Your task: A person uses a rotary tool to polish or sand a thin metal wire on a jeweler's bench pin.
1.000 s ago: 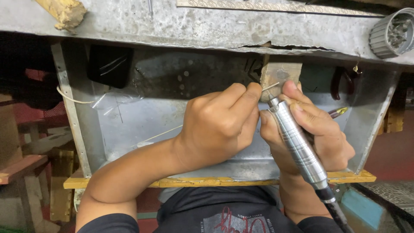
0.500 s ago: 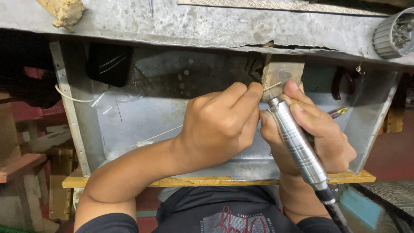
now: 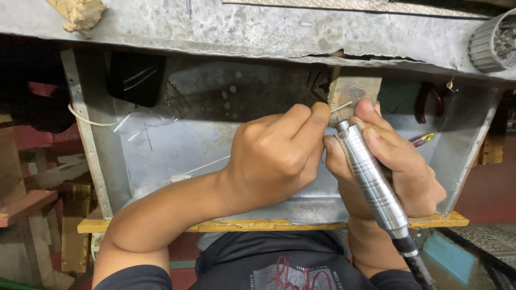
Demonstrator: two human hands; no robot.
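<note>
Both hands: R hand [image 3: 387,161] w/ rotary handpiece [image 3: 371,180], L hand [image 3: 274,156] pinching thin wire [image 3: 340,107]

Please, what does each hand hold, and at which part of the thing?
The right hand holds a silver rotary handpiece around its upper barrel, near the tip. The left hand pinches a thin pale wire-like piece at its end, between fingertips.

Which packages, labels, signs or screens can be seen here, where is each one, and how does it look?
Clear crumpled plastic bag: upper left of the grey metal tray, below a black rectangular block; transparent, contents unclear.
Small white tag: on the tray floor left of the left hand, at the end of a thin white string.
No signs or screens.
</note>
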